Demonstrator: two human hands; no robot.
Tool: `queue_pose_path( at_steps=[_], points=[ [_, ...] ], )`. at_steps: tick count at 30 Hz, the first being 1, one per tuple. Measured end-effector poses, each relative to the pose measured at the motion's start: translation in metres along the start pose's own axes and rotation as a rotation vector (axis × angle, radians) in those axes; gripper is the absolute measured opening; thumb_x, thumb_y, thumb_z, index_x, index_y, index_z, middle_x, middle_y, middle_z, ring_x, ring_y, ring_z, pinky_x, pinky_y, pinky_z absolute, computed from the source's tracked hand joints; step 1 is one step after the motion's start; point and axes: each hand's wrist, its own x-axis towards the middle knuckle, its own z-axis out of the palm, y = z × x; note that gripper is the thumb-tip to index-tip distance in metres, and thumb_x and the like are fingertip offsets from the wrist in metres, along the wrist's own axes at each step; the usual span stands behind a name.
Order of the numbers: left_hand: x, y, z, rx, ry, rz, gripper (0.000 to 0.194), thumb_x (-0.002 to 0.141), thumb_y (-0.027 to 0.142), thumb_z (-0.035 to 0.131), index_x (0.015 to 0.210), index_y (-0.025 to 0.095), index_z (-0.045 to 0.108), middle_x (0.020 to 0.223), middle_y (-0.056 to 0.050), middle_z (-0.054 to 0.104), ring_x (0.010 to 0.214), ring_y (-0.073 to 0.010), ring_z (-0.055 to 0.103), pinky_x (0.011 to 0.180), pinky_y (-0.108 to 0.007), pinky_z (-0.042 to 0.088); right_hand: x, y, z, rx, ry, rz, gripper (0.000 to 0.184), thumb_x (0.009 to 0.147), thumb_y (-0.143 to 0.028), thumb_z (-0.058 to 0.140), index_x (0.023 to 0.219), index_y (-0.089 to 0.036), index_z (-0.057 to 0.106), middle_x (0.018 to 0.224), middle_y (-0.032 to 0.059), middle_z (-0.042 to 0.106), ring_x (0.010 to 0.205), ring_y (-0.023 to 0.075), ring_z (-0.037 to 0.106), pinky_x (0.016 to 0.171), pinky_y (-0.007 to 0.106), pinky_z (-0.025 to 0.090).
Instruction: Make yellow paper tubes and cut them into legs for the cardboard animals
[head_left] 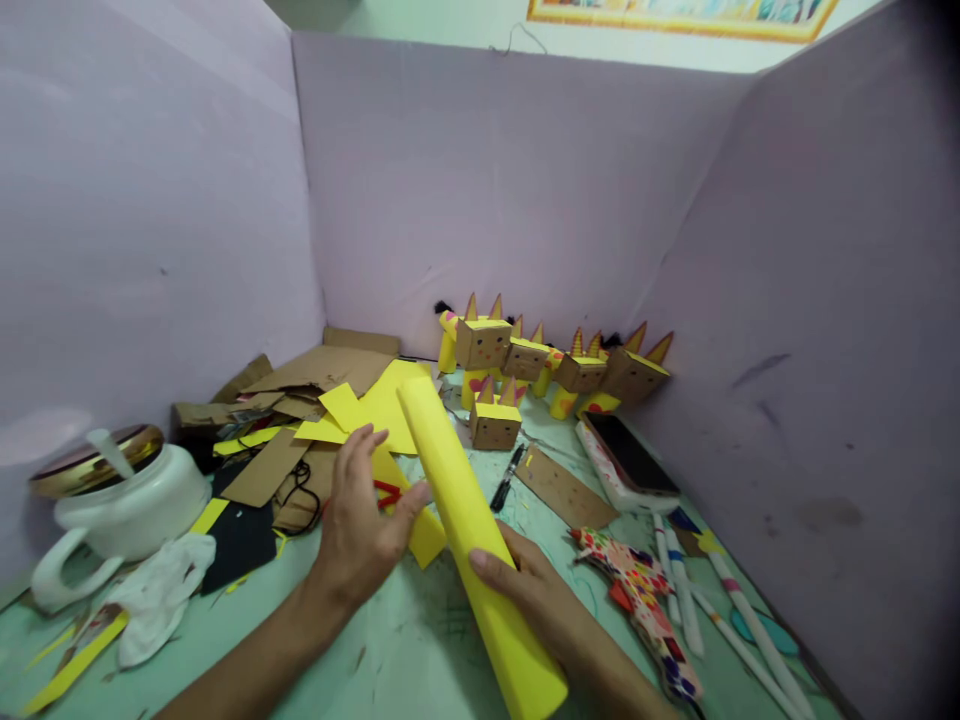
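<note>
My right hand (525, 580) grips a long yellow paper tube (472, 530) around its lower half, thumb on top. The tube is tilted, its far end leaning left. Just left of the tube, my left hand (367, 510) is held open with fingers apart, not holding anything. Its thumb tip comes close to the tube; whether they touch I cannot tell. Beneath my left hand lie red-handled scissors (387, 493), mostly hidden, and a strip of yellow paper (426, 540).
Cardboard box-headed animal figures (495, 425) with paper horns stand at the back. Cardboard scraps (322, 370) and a white teapot-like vessel (135, 505) are at left. A patterned glue gun (637, 600), several markers (682, 590), a phone (630, 455) and a craft knife (508, 480) lie at right.
</note>
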Motion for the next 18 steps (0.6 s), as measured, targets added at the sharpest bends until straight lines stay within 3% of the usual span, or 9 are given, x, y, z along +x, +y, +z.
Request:
queue_pose_path(
  at_steps=[2, 5, 8, 14, 16, 18],
  points=[
    [0.006, -0.001, -0.001, -0.222, -0.056, -0.194, 0.07, 0.073, 0.051, 0.058, 0.126, 0.011, 0.038, 0.127, -0.019, 0.045, 0.112, -0.0306, 0.051, 0.094, -0.047, 0.044, 0.001, -0.001, -0.002, 0.143, -0.026, 0.062, 0.042, 0.075, -0.045, 0.063, 0.106, -0.017, 0.058, 0.076, 0.0012, 0.06, 0.06, 0.0126, 0.054, 0.055, 0.024, 0.041],
    [0.007, 0.0, 0.004, -0.652, -0.403, -0.5, 0.077, 0.066, 0.051, 0.067, 0.125, 0.011, 0.038, 0.115, -0.017, 0.056, 0.098, -0.0286, 0.06, 0.079, -0.04, 0.051, 0.0, -0.002, -0.002, 0.227, -0.086, 0.129, 0.041, 0.068, -0.04, 0.068, 0.097, -0.013, 0.061, 0.073, 0.003, 0.06, 0.056, 0.012, 0.054, 0.052, 0.024, 0.041],
    [0.0, 0.0, 0.014, -0.885, -0.681, -0.586, 0.059, 0.064, 0.044, 0.072, 0.107, 0.01, 0.051, 0.099, -0.016, 0.065, 0.087, -0.0267, 0.063, 0.072, -0.036, 0.051, -0.001, 0.0, 0.0, 0.257, -0.129, 0.163, 0.043, 0.064, -0.037, 0.072, 0.098, -0.012, 0.061, 0.07, 0.002, 0.059, 0.055, 0.0114, 0.055, 0.051, 0.022, 0.04],
    [-0.003, -0.001, 0.025, -0.773, -0.663, -0.573, 0.059, 0.057, 0.047, 0.074, 0.098, 0.009, 0.054, 0.087, -0.013, 0.067, 0.072, -0.0234, 0.062, 0.061, -0.032, 0.048, 0.002, 0.007, 0.001, 0.225, -0.108, 0.17, 0.045, 0.069, -0.049, 0.068, 0.096, -0.013, 0.062, 0.07, 0.0026, 0.06, 0.055, 0.0121, 0.056, 0.052, 0.023, 0.041],
    [0.002, -0.005, 0.019, -0.688, -0.647, -0.55, 0.064, 0.059, 0.05, 0.072, 0.104, 0.009, 0.053, 0.081, -0.011, 0.065, 0.069, -0.0238, 0.061, 0.057, -0.031, 0.046, 0.004, 0.006, -0.002, 0.224, -0.074, 0.179, 0.045, 0.067, -0.049, 0.069, 0.093, -0.013, 0.062, 0.066, 0.0023, 0.061, 0.053, 0.0124, 0.056, 0.051, 0.023, 0.041],
    [0.008, -0.011, 0.008, -0.458, -0.588, -0.468, 0.07, 0.063, 0.051, 0.068, 0.116, 0.009, 0.049, 0.079, -0.01, 0.063, 0.071, -0.0262, 0.06, 0.06, -0.035, 0.045, 0.006, 0.005, -0.007, 0.256, -0.03, 0.195, 0.045, 0.064, -0.05, 0.071, 0.087, -0.012, 0.063, 0.063, 0.0021, 0.06, 0.051, 0.0123, 0.055, 0.05, 0.024, 0.041]
  ],
)
